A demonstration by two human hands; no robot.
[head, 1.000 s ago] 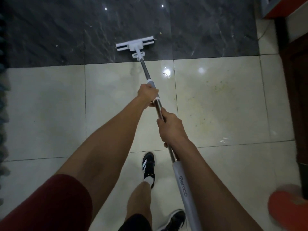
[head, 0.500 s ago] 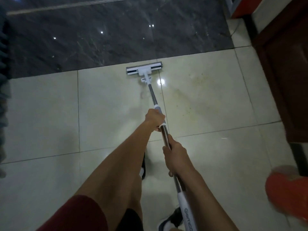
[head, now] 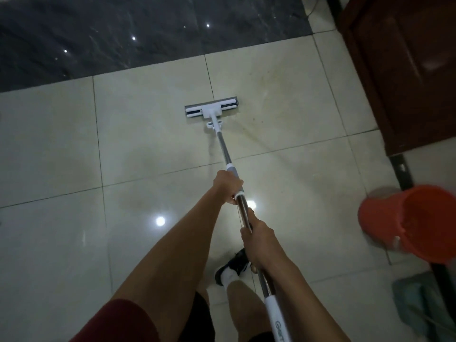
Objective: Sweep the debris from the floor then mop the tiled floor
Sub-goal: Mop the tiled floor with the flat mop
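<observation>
Both hands grip one mop: the left hand (head: 228,185) is curled round the grey collar of the mop handle (head: 223,148), and the right hand (head: 256,239) is wrapped round the steel shaft just below it, toward six o'clock. The two hands are near each other but apart, with a short bare stretch of shaft between them. From the right hand the handle runs down to a white grip sleeve with lettering at the bottom edge, at about five o'clock.

At twelve o'clock from the hands the mop head (head: 211,110) lies flat on the pale tiled floor (head: 61,149), its long side across the view, just right of a grout line. Faint yellowish marks show on the tile to the head's three o'clock. Beyond the head, a dark marbled floor strip (head: 123,33) fills the top of the view.

At three o'clock an orange bucket (head: 409,225), blurred, stands on the tiles, and a brown wooden door (head: 407,70) sits at about one o'clock. A greenish cloth (head: 424,307) lies at four o'clock. A black shoe with a white sock (head: 234,267) shows at six o'clock, between the forearms.
</observation>
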